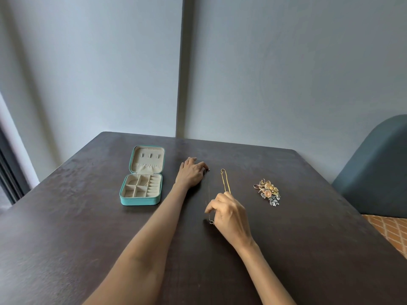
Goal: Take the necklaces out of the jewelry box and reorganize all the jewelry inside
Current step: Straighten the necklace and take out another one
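A dark desk point(88, 238) carries a teal jewelry box point(142, 176) toward its far left part, lying open with the lid tipped back flat toward the far edge. The lid's beige lining shows three small tabs and a gathered pocket; the tray below is split into square compartments on the left and ring rolls on the right, and a thin bit of chain seems to lie in the middle compartments, though it is too small to be sure. Just to the right of the box the left hand point(191, 174) rests palm down on the desk, its fingers curled at the far end of a thin dark necklace point(208, 194) — whether they pinch it cannot be told. That chain runs in a faint line toward the near edge, where the right hand point(229, 213) holds its other end between curled fingers, a small ring or clasp showing just below the hand. A gold necklace point(225, 180) lies on the desk beside the dark one, its near end hidden behind the right hand's fingers. Farther right, well apart from both hands, sits a small pile of earrings point(267, 191) in gold, pink and silver. A blue-grey chair back point(374, 168) stands past the desk's right edge.
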`<state>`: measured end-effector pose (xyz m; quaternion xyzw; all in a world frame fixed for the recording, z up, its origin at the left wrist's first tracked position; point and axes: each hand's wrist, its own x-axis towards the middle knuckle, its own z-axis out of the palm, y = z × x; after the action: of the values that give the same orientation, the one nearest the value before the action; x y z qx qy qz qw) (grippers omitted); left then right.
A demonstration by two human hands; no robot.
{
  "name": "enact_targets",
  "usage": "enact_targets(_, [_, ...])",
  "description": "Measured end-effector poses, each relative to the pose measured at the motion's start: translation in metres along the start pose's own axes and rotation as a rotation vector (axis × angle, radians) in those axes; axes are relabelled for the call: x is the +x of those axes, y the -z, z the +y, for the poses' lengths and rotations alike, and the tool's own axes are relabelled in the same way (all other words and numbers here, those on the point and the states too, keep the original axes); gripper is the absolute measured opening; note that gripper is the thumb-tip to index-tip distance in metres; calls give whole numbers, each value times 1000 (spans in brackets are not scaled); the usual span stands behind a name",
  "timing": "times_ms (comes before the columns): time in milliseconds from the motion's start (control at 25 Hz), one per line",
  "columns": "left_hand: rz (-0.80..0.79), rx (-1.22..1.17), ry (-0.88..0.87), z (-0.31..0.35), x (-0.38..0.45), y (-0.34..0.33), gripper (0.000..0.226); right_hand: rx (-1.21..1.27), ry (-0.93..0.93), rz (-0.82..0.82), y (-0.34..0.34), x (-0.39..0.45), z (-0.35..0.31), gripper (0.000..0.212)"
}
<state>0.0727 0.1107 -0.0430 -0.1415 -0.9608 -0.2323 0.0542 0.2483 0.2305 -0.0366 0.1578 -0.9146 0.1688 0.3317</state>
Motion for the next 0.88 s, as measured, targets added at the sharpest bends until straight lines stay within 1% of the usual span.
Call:
enact_targets(80, [1,0,-1,0,0,0,33,-35,-75,10,-2,1,2,35])
enact_targets(160, [1,2,0,0,0,0,33,-71,-102,-6,-4,1,3,36])
enact_targets(480, [4,-3,4,0,0,-1,32,-51,-65,-59,-3,0,1,34])
enact_targets(600, [7,-3,3,0,-1,-1,32,-40,-59,-54,-3,0,1,32])
enact_targets(880, [7,-2,-6,-1,0,-1,32,-61,-27,-58,-3,0,1,36])
